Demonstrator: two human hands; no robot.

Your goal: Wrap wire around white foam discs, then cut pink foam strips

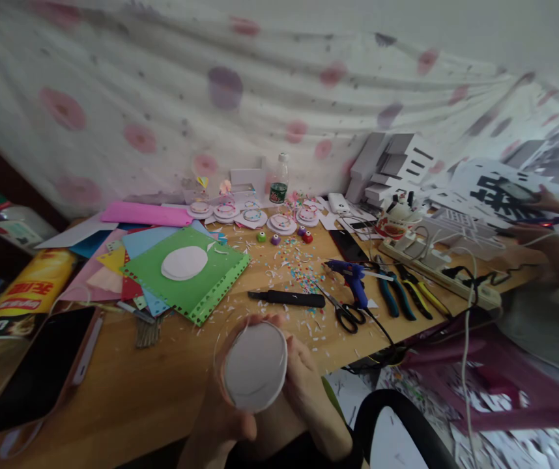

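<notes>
A white round disc (256,368), with a thin strand along its edge, is held up at the table's front edge. My left hand (225,410) wraps round its left side, fingertips showing above the far rim and thumb below. My right hand (303,374) closes at the disc's right edge, its fingers partly hidden behind it. Beyond the hands lie a black utility knife (292,298), black-handled scissors (348,314) and a blue glue gun (352,277). Cut white ovals (184,262) rest on a green sheet (196,286) to the left.
Small decorated round stands (282,223) line the back beside a bottle (279,182). Pliers (391,290) and a power strip (455,277) lie rightward. A phone (40,365) is at left. Paper scraps and beads litter the table. Another person's hand (541,198) is far right.
</notes>
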